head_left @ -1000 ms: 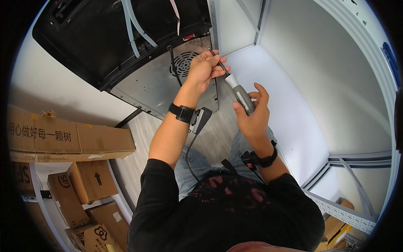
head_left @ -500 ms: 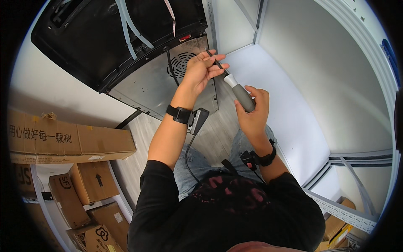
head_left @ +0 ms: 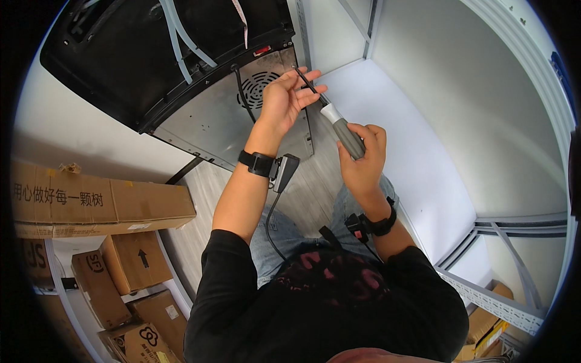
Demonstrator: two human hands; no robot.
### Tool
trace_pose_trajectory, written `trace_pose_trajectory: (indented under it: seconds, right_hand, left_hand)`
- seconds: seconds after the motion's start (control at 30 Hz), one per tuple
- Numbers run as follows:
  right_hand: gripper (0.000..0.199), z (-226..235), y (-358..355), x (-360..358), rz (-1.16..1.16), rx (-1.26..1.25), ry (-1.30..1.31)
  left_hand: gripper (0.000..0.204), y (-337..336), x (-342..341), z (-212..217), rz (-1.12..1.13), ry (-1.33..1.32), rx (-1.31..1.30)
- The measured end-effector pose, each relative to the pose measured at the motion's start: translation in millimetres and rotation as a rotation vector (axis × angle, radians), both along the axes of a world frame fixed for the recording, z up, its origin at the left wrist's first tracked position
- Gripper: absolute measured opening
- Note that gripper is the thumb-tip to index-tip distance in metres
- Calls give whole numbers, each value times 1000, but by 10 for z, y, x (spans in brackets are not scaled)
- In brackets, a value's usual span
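Note:
My right hand (head_left: pixel 368 162) is wrapped around the grey handle of a screwdriver (head_left: pixel 347 137), which has a white collar and a long dark shaft. The tool slants up and to the left. Its shaft crosses the outstretched fingers of my left hand (head_left: pixel 282 103), whose palm is turned up with the fingers apart. Behind that hand stands an appliance with a metal panel (head_left: pixel 206 124), a round slotted vent (head_left: pixel 259 85) and a black power cord (head_left: pixel 243 94).
Two grey-blue tubes (head_left: pixel 175 42) hang over the appliance's black upper part (head_left: pixel 121 72). A long cardboard box (head_left: pixel 151 204) lies at left above several cartons (head_left: pixel 136 263). A white shelf surface (head_left: pixel 387 121) with metal framing (head_left: pixel 496 314) runs along the right.
My left hand's fingers have loosened and spread along the shaft. Both hands and the screwdriver have shifted slightly in view, up and to the left.

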State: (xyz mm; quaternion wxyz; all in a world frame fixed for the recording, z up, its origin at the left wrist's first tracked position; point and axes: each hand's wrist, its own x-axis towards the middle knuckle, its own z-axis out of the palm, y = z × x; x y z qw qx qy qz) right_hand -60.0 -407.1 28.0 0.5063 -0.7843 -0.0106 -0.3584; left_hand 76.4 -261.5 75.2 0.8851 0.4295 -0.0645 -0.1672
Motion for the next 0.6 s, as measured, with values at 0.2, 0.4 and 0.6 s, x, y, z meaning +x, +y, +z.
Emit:
trace_pose_trajectory:
  seconds: [0.2,0.4,0.6]
  right_hand:
    - [39,-2,28,-8,31,34,5]
    - [40,-19,36,-4,48,40,6]
    - [37,-102,24,29,139,248,117]
  left_hand:
    - [27,3,-1,-19,14,-4,44]
    - [26,0,-33,3,48,-8,96]
    - [25,-14,-20,6,54,-7,112]
